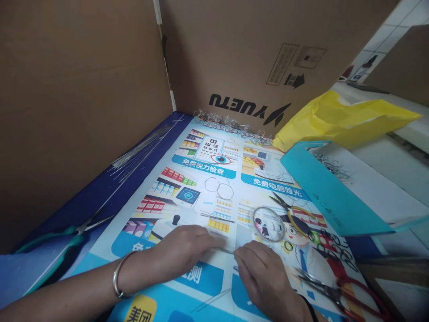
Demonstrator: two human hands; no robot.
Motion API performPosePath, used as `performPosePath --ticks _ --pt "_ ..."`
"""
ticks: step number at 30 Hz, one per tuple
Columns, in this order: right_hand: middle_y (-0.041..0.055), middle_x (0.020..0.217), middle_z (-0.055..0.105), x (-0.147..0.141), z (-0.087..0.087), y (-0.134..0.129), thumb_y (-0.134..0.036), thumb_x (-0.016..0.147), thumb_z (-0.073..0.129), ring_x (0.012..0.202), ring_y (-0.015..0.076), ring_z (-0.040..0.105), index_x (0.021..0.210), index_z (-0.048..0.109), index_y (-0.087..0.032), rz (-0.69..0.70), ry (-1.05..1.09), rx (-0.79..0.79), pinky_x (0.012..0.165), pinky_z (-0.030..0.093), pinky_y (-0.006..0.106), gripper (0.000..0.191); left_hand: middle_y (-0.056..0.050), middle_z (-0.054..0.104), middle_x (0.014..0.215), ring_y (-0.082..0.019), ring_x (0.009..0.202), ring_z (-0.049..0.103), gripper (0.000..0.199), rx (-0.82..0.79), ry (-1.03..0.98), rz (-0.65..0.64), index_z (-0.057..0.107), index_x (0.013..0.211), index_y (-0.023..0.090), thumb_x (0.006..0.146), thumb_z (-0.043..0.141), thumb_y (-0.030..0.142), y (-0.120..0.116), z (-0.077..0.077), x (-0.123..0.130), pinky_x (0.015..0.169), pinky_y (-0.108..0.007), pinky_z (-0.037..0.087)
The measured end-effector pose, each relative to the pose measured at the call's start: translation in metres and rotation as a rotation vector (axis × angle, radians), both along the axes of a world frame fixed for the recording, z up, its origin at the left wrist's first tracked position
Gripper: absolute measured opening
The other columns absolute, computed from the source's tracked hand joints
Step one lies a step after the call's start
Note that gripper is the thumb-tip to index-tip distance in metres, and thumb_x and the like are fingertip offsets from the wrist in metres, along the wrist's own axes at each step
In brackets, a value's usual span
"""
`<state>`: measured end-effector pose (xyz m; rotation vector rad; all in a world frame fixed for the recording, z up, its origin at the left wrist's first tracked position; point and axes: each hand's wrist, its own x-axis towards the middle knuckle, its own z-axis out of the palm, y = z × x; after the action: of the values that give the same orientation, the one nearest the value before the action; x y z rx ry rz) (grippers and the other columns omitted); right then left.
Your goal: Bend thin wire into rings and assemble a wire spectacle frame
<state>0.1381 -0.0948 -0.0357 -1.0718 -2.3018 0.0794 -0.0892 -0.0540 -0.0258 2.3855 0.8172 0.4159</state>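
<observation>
A thin piece of wire (pixel 224 251) stretches between my two hands over the printed poster (pixel 231 275). My left hand (pixel 187 248), with a silver bangle at the wrist, pinches its left end. My right hand (pixel 261 277) has curled fingers closed on the right end. Ahead of them lie two joined thin wire loops (pixel 219 188). A coil of wire (pixel 268 223) rests just beyond my right hand, beside yellow-handled scissors (pixel 291 212). Red-handled scissors (pixel 342 290) lie to its right. The fingertips are partly hidden, so the exact grip is unclear.
Green-handled pliers (pixel 72 235) and a bundle of straight wires (pixel 140 154) lie at left. Several dark rings (pixel 335 250) are at right, near a blue box (pixel 331 192) with wire pieces inside. A yellow bag (pixel 342 118) stands behind it. Cardboard walls (pixel 234 58) enclose the back and left.
</observation>
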Motion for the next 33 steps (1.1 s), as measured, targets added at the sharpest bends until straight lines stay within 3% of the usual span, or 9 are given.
performPosePath --ticks 6,9,13,17,23,29,33 --pt "0.0079 0.088 0.067 0.003 -0.007 0.003 -0.017 0.091 0.045 0.082 0.0195 0.061 0.102 0.059 -0.017 -0.103 0.008 0.083 0.076 0.051 0.034 0.018 -0.003 0.069 0.1 -0.017 0.087 0.065 0.043 0.09 0.019 0.011 0.051 0.124 0.027 0.087 0.042 0.007 -0.001 -0.003 0.0 0.077 -0.029 0.053" --pt "0.0106 0.093 0.066 0.002 -0.007 0.002 -0.021 0.09 0.052 0.087 0.022 0.06 0.111 0.056 -0.013 -0.083 -0.044 0.167 0.08 0.049 0.039 0.023 -0.003 0.069 0.103 -0.016 0.089 0.065 0.044 0.071 -0.004 0.023 0.049 0.126 0.026 0.086 0.042 0.007 -0.003 -0.002 0.003 0.077 -0.026 0.052" --pt "0.0074 0.083 0.065 0.002 -0.005 -0.003 -0.02 0.09 0.053 0.077 0.0208 0.057 0.111 0.058 -0.013 0.004 -0.2 0.175 0.07 0.046 0.038 0.024 -0.002 0.069 0.102 -0.017 0.086 0.066 0.039 0.035 0.061 0.006 0.051 0.12 0.025 0.086 0.043 0.009 -0.009 0.003 0.008 0.072 -0.025 0.052" --pt "0.0081 0.082 0.062 0.004 -0.006 -0.007 -0.011 0.089 0.046 0.074 0.0205 0.053 0.109 0.059 -0.012 0.068 -0.263 0.172 0.066 0.04 0.037 0.024 -0.002 0.069 0.09 -0.016 0.077 0.065 0.022 0.024 0.15 -0.029 0.056 0.1 0.021 0.088 0.039 0.014 -0.013 0.007 0.011 0.065 -0.023 0.05" --pt "0.0095 0.086 0.06 0.0 -0.005 -0.01 -0.008 0.088 0.04 0.076 0.0209 0.05 0.099 0.062 -0.014 0.0 -0.266 0.148 0.068 0.037 0.037 0.025 -0.001 0.068 0.091 -0.016 0.075 0.064 0.017 0.069 0.172 -0.068 0.055 0.094 0.021 0.088 0.04 0.015 -0.014 0.002 0.01 0.062 -0.023 0.048" --pt "0.0084 0.079 0.061 -0.006 0.01 -0.013 -0.006 0.091 0.031 0.07 0.0192 0.049 0.102 0.062 -0.007 0.163 -0.247 0.188 0.069 0.037 0.037 0.033 -0.002 0.065 0.096 -0.016 0.085 0.06 0.018 -0.111 0.058 -0.089 0.054 0.096 0.022 0.091 0.037 0.018 -0.018 0.014 0.012 0.074 -0.024 0.046" --pt "0.0081 0.073 0.061 -0.007 0.017 -0.016 -0.007 0.092 0.028 0.066 0.0201 0.051 0.102 0.063 -0.006 0.207 -0.342 0.227 0.068 0.037 0.038 0.036 0.002 0.06 0.081 -0.013 0.075 0.053 0.02 -0.346 0.009 -0.077 0.053 0.082 0.02 0.093 0.037 0.023 -0.017 0.021 0.012 0.065 -0.021 0.041"
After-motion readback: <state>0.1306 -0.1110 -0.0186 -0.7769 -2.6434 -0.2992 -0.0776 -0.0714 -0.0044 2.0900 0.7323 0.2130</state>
